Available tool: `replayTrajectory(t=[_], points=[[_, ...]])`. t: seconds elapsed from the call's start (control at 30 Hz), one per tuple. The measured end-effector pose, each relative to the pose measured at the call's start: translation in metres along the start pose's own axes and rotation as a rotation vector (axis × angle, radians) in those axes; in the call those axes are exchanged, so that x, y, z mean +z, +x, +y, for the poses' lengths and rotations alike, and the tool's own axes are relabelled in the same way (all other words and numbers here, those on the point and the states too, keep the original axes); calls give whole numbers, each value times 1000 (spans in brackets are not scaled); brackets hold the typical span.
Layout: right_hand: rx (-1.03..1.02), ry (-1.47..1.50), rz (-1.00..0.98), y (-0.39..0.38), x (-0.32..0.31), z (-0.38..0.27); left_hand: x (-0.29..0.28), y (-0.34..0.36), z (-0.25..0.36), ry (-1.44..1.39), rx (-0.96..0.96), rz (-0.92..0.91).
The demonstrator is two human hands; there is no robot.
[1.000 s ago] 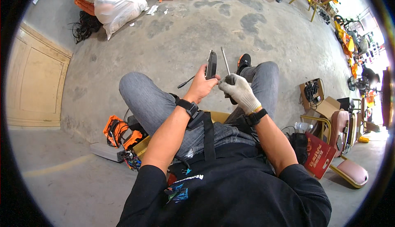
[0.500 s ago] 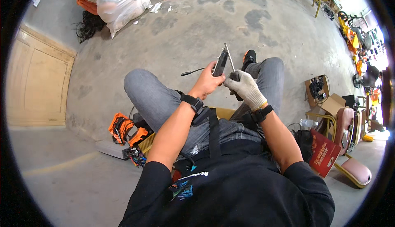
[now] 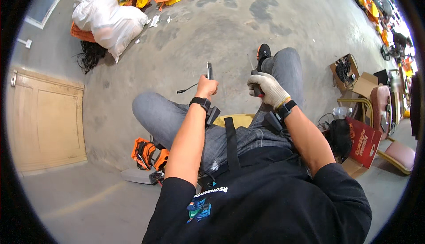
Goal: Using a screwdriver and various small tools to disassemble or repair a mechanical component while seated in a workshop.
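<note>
My bare left hand grips a slim black and silver boxy device that stands edge-on, so most of its faces are hidden. From it a short black cable with a plug on its end sticks out to the left. Off to the right, apart from the device, my right hand in a pale knit glove is closed round a screwdriver. Its handle is dark with red, and the thin shaft points up and away. Both hands are above the floor, between my knees.
Beside my left hip lie orange parts and a grey box. To the right are a cardboard box of cables, a red carton and a tipped pink chair. White sacks stand far left, past a wooden door.
My hands have moved apart: the left went left and down with the device, now edge-on. The screwdriver has come away from the device. The whole view has shifted with my head.
</note>
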State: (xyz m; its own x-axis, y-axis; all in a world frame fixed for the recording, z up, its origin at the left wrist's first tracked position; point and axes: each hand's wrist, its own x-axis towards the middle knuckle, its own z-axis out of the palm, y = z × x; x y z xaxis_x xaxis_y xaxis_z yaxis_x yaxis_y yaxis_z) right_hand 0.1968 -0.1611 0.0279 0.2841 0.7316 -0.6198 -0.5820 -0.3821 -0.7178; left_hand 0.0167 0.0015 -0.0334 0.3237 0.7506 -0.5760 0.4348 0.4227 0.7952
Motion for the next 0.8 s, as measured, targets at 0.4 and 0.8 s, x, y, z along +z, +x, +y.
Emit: replayTrajectory(t=[0.4,0.8], points=[[-89,-26,8,-8,1,-7,-18,46,-10,-148,67,75],[-179,-97,-101,-20,-5,-15,-51,-5,33,-864,32,-345]])
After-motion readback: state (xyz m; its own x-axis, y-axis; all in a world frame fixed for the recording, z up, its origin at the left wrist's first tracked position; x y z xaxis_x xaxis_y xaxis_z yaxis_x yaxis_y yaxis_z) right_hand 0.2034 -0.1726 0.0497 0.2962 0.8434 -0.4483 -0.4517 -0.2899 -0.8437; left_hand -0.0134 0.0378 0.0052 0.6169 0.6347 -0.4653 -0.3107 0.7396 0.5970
